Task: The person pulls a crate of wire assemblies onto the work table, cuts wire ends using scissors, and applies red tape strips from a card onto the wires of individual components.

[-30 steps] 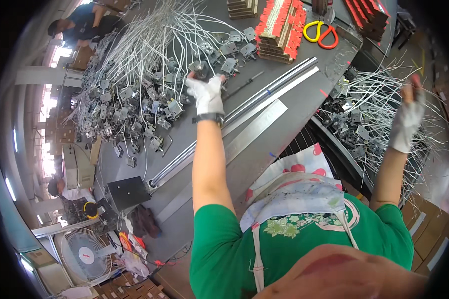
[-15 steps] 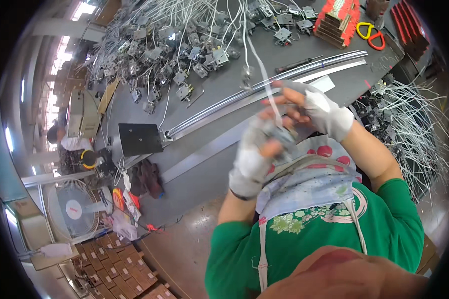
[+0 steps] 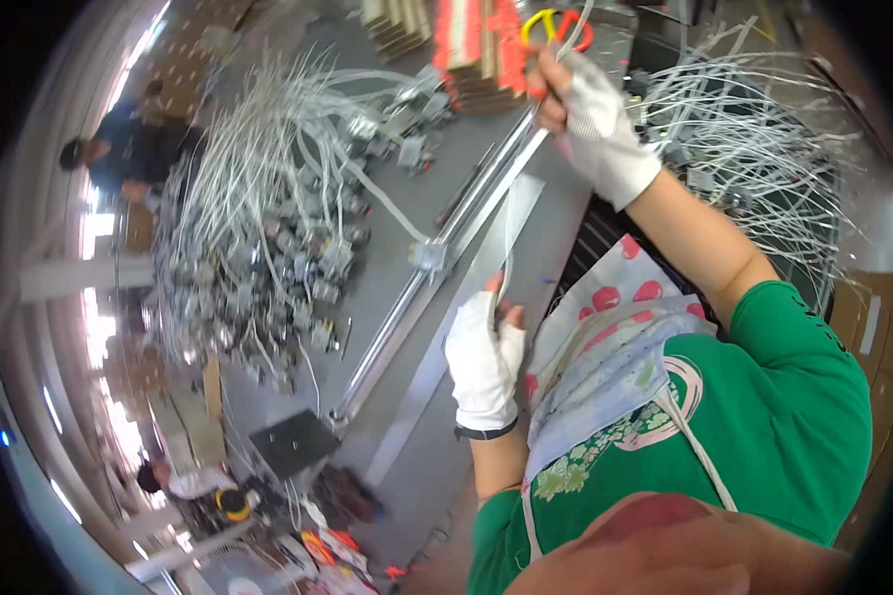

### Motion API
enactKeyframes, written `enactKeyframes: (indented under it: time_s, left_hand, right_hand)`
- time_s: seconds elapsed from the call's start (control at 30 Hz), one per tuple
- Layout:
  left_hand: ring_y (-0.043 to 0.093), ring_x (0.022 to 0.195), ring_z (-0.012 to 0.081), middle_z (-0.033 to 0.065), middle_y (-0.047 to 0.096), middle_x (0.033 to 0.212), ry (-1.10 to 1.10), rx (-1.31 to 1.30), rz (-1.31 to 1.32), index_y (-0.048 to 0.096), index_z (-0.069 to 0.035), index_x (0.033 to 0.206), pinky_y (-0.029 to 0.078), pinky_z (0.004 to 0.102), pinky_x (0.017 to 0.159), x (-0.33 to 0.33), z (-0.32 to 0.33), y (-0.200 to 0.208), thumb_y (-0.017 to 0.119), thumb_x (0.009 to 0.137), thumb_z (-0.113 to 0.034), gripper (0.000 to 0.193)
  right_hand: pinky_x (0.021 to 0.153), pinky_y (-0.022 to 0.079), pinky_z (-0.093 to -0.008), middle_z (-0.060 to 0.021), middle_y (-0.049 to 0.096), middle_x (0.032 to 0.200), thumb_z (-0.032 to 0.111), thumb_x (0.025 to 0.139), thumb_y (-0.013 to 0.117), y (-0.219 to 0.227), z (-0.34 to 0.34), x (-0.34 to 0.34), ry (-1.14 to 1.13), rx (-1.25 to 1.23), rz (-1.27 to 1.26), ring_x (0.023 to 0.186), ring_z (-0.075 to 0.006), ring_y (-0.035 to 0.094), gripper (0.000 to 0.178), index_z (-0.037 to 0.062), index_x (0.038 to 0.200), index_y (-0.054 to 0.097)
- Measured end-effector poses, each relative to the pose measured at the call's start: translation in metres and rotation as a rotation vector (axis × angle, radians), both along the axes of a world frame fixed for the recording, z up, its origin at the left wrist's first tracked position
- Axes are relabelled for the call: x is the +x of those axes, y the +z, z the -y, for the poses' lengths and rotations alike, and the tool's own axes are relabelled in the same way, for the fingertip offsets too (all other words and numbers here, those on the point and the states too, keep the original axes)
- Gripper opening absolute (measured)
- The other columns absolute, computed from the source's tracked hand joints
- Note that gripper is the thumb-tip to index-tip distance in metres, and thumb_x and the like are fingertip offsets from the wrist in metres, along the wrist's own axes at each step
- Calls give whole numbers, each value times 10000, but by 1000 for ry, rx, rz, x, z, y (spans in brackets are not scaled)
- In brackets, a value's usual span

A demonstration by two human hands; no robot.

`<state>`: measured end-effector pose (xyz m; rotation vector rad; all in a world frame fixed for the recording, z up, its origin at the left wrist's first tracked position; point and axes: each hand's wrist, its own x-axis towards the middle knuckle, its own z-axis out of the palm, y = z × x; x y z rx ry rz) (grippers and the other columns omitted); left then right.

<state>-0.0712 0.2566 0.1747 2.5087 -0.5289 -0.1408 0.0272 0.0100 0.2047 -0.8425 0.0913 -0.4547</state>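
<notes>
A thin white wire stretches between my two hands. My left hand, in a white fingerless glove, is closed around its lower end near my apron; whatever sits inside the palm is hidden. Up at the table's far right, my right hand, gloved the same way, pinches the wire between thumb and fingers, and a loose end sticks up past them. To the left of my left hand, a small metal box with a white cable rests at the long metal rails.
A big heap of metal boxes with white wires covers the table's left side. Stacked red-edged blocks and yellow-and-red scissors are at the back. More wired parts lie at right. A black plate lies at the rails' near end. People are at far left.
My hands have moved apart, the right one up and away, drawing the wire out between them. Earlier they were close together over a blurred grey part. The whole view has turned.
</notes>
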Motion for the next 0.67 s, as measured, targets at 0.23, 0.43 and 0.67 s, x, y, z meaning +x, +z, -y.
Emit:
enactKeyframes:
  time_s: [0.23,0.43,0.67]
  left_hand:
    - [665,763,228,170,701,915,-67,-482,29,646,-52,1204,505,287,734,47,98,-33,611,899,-24,308]
    - [654,783,197,172,687,898,-135,-355,-94,642,-51,1212,496,281,761,50,144,-29,589,914,-51,303]
    - [635,891,188,123,692,1039,-121,-315,-101,649,-30,1198,465,251,834,66,171,-38,620,924,-105,286]
  right_hand:
    - [472,272,-198,32,487,715,303,1013,500,-63,66,-19,39,-5,-301,503,-20,337,342,64,1250,557]
    - [378,255,-175,54,426,602,277,995,543,-99,126,-9,247,69,-502,440,-10,308,262,49,1122,564]
    - [406,306,-160,53,500,693,296,949,628,-119,153,3,292,187,-479,482,2,369,341,92,1221,601]
